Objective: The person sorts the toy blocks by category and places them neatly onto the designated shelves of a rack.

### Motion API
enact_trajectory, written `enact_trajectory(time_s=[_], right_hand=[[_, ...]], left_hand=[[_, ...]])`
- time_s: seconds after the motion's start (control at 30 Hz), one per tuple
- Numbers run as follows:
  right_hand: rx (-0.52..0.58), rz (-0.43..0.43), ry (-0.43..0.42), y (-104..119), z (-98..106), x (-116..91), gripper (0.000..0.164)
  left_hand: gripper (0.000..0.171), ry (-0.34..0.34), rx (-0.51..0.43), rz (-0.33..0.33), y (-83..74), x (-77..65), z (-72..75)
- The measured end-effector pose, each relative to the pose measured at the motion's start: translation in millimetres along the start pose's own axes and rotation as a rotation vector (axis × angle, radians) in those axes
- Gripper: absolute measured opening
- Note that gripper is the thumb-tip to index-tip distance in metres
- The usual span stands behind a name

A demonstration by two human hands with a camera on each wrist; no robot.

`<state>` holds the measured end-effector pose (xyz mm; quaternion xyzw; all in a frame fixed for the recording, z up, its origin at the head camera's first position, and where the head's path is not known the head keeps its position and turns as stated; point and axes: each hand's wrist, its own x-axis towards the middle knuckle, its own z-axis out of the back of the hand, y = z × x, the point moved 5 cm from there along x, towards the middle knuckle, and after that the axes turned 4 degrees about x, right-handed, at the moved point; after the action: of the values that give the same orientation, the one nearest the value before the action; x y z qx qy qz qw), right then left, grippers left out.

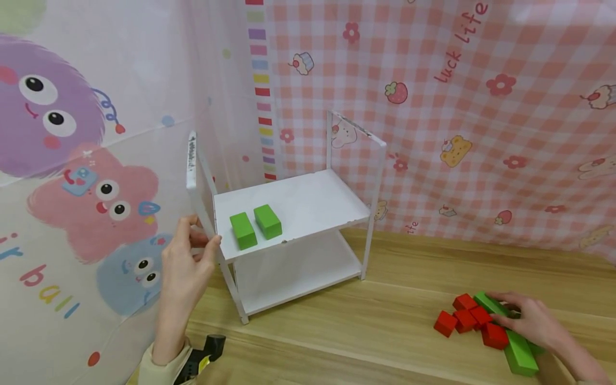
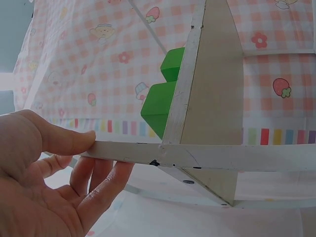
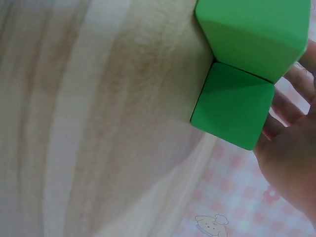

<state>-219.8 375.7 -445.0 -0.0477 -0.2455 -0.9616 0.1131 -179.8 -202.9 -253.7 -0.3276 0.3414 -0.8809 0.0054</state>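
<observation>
Pinching the left upright (image 2: 222, 157) of the white rack (image 1: 308, 267): left hand (image 1: 190, 267). Right hand (image 1: 531, 321) over green blocks (image 1: 521, 355), right side of bench (image 1: 399, 299); whether gripping, can't tell. Red cubes (image 1: 465, 321) crowd their left side. Two shelf blocks (image 1: 244, 232), green, near upper shelf's (image 1: 317, 200) front-left corner; side frames (image 1: 377, 187) flank it. Wide bench stretch between rack and cubes; checked cloth (image 1: 423, 203) along back edge.

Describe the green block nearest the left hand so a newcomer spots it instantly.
Find the white two-tier rack. On its upper shelf, toward the left end, lie two green blocks. Take the left block, closer than its twin to the left hand pinching the rack's side post.
</observation>
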Motion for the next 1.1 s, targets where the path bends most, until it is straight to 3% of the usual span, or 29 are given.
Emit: enact_trajectory(time_s=[0.2, 0.37, 0.53, 0.87, 1.1], right_hand=[[0.007, 0.005, 0.007, 0.5, -1.1, 0.9, 0.051], [0.008, -0.010, -0.042, 2.0, 1.4, 0.7, 0.046], [-0.007, -0.005, -0.125, 7.0, 6.7, -0.3, 0.042], [-0.041, 0.135, -0.348, 28.9, 17.6, 5.4, 0.043], [-0.077, 0.232, -0.520, 60.1, 29.6, 13.0, 0.048]], left_hand=[[0.033, -0.002, 0.006, -0.002, -0.3, -0.4, 0.3], [0.033, 0.002, 0.005, 0.002, -0.3, -0.6, 0.2], [0.032, 0.008, 0.003, 0.006, -0.2, -0.4, -0.3], [0.032, 0.011, 0.002, 0.010, -0.3, -0.3, 0.1], [0.033, 0.014, 0.006, 0.017, -0.5, 0.2, -0.3]])
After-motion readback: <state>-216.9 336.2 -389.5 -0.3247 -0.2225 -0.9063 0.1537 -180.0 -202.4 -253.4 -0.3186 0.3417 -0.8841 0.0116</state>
